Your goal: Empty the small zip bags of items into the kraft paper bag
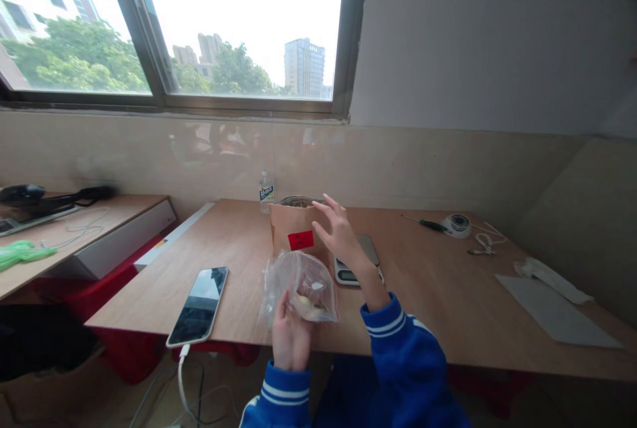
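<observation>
My left hand (291, 338) holds a clear zip-lock bag (304, 269) from below, near the table's front edge. Inside the bag lie brownish and pale pieces and a small white packet; their kind is unclear. Right behind it stands an open brown paper bag (283, 223) with a red label (300, 240); only a little of its dark contents shows at the mouth. Fingers apart, my right hand (341, 232) hovers at the paper bag's right upper edge, holding nothing. A digital kitchen scale (367, 247) sits partly hidden behind my right wrist.
A phone (199, 305) with a white cable lies at left. A clear bottle (266, 190) stands by the wall. Toward the right are a screwdriver (432, 224), a white dome camera (456, 225) and a grey sheet (552, 308). Another table (124, 206) stands at far left.
</observation>
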Tool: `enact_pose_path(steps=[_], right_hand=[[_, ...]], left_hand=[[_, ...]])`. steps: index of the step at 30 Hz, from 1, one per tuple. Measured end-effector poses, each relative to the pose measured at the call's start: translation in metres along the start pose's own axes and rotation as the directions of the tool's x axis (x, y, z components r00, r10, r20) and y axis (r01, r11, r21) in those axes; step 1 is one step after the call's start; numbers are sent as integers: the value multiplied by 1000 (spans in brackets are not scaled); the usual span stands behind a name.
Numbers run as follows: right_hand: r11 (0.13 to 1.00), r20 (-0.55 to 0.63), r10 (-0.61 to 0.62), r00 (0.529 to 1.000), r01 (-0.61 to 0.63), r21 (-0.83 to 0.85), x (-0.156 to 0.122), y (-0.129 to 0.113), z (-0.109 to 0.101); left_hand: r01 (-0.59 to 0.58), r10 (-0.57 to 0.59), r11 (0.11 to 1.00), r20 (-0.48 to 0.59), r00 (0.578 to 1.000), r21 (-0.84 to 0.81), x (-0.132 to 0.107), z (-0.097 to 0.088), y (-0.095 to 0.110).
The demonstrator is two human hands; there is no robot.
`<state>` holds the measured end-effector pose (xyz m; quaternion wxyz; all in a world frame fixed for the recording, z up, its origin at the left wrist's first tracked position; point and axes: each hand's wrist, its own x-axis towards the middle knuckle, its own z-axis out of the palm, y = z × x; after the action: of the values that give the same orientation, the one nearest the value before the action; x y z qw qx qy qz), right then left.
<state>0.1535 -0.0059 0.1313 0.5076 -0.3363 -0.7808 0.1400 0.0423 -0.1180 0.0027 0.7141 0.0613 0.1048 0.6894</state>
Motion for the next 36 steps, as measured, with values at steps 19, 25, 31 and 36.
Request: enact_pose_path(steps=[19,25,31,36], right_hand=[[947,116,318,941,-321,7,-145,88,-61],[520,-418,326,848,-530,-670,-207,99,-133],[404,-504,404,763,-644,-650,-265,122,-140],[874,-252,449,857,-480,-76,-158,85,-76]], left_hand=[[-75,76,996,32,997,-46,1,-18,15],[-65,85,993,217,972,-96,5,-22,7],[-63,76,995,167,983,-82,5,-18,0],[-85,90,995,114,989,-49,1,-16,4]])
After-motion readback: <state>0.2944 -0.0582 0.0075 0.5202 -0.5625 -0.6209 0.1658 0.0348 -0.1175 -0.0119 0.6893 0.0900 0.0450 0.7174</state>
